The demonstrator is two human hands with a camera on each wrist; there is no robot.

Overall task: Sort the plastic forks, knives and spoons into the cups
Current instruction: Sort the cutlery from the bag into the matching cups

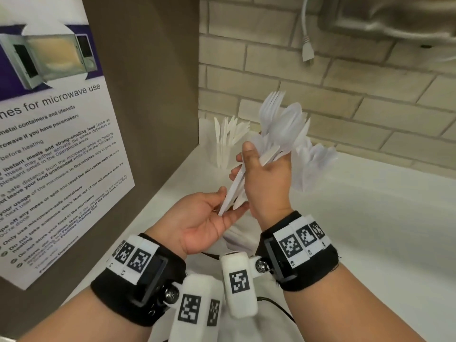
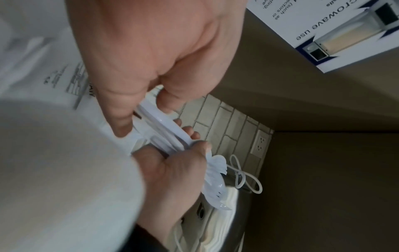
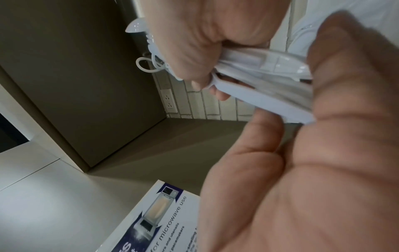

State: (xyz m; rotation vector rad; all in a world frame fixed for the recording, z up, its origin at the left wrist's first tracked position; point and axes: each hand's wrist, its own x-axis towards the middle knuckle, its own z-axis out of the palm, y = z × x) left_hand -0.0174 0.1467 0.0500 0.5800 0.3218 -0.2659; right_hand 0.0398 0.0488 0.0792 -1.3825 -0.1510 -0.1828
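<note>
A white surface runs out wide to the right, hemmed on the left by a brown panel and at the back by a pale brick wall, so the open room lies rightward. On the panel hangs a poster with a picture of a microwave; it reads "for microwave use", with smaller lines such as "before heating" and "Only use microwave-safe containers". Both forearms come up from below, wrists strapped in black bands with square coded tags. The right hand is raised, back to the camera, its grip clenched round a bundle of white plastic cutlery, forks and spoons fanning up toward the bricks. The left hand sits just below, palm up, fingers relaxed and touching the handle ends that poke down from the bundle. In the back corner stands a clear cup holding knives upright. Just right of the raised hand, more white cutlery stands blurred. A white cable plug dangles before the wall.
</note>
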